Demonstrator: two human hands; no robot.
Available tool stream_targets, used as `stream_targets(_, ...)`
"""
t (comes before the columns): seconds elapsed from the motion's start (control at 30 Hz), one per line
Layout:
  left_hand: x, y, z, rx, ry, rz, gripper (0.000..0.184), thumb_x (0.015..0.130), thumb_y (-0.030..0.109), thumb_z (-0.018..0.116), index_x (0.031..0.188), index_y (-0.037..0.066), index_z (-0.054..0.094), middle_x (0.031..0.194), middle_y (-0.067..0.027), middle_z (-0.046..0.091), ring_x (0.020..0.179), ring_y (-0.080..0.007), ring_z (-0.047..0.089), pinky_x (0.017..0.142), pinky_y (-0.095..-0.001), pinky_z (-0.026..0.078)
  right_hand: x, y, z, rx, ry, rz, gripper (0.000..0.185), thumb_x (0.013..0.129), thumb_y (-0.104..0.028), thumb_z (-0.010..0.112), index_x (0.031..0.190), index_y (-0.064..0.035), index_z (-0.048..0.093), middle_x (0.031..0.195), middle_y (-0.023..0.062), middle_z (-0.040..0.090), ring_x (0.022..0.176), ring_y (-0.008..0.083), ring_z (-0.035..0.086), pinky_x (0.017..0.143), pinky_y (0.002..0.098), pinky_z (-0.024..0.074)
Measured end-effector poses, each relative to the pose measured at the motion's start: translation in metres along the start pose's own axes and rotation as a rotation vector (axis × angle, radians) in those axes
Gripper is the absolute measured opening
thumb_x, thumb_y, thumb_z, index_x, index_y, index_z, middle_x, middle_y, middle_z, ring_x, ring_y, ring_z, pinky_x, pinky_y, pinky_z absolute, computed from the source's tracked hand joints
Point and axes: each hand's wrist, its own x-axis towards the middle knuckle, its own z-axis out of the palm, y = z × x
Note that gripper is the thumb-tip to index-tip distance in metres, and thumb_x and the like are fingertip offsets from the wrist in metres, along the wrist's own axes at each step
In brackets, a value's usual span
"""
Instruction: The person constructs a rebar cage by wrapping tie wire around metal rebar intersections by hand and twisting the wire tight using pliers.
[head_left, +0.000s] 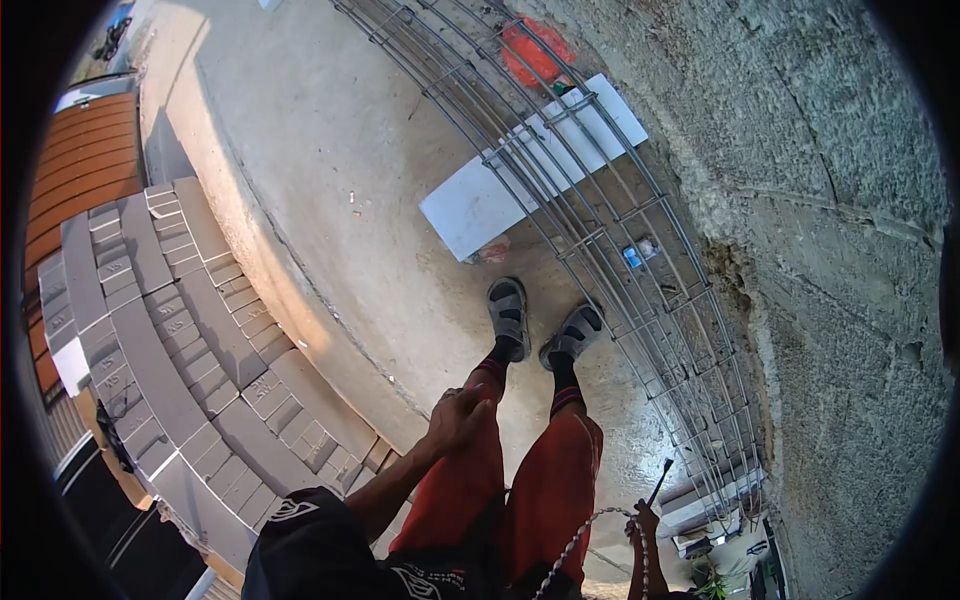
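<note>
My left hand (458,418) is over my left leg, in front of the red trousers (465,480). Its fingers are curled together, and whatever they may hold is hidden. Lower right, my right hand (645,522) is closed around a thin dark rod-like tool (660,482), its tip pointing up. A braided cord (575,540) hangs in front of me and loops by that hand. To the right of my legs runs a long rebar cage (610,240) of thin bars tied with crosswise stirrups.
A white board (470,208) lies under the cage, near a red plastic bag (535,52). My sandals (508,318) stand on the concrete floor. A rough wall (840,270) rises at right. Stacked grey blocks (190,330) fill the left. A small blue-and-white packet (635,255) lies among the bars.
</note>
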Motion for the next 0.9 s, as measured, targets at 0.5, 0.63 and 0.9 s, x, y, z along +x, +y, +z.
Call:
stream_targets(0.5,0.008,-0.066,-0.139,0.142,0.232,-0.093,0.038,0.082,0.027,0.059,0.109,0.000,0.059,0.101,-0.0216,0.060,0.097,-0.0364,0.055,0.086,-0.0428,0.042,-0.097,-0.055,0.144,-0.052,-0.080,-0.200,0.026,0.083,-0.036,0.058,0.076,-0.0117,0.057,0.048,-0.0035,0.037,0.036,0.0099,0.038,0.034,0.0266,0.0328)
stream_targets(0.63,0.068,-0.057,-0.221,0.183,0.326,-0.034,0.040,0.080,0.029,0.061,0.110,0.002,0.059,0.105,-0.0211,0.059,0.100,-0.0383,0.053,0.088,-0.0439,0.041,-0.136,-0.082,0.198,0.069,-0.045,-0.217,0.028,0.082,-0.039,0.058,0.084,-0.0116,0.059,0.049,-0.0026,0.036,0.034,0.0103,0.037,0.032,0.0265,0.0302)
stream_targets(0.9,0.234,-0.091,-0.442,-0.379,-0.014,-0.209,0.039,0.087,0.027,0.057,0.114,-0.001,0.056,0.104,-0.0161,0.060,0.099,-0.0238,0.057,0.084,-0.0346,0.044,-0.302,0.024,0.373,0.428,-0.023,0.032,0.050,0.086,-0.048,0.055,0.110,-0.0046,0.052,0.045,-0.0021,0.035,0.031,0.0100,0.031,0.030,0.0259,0.0241)
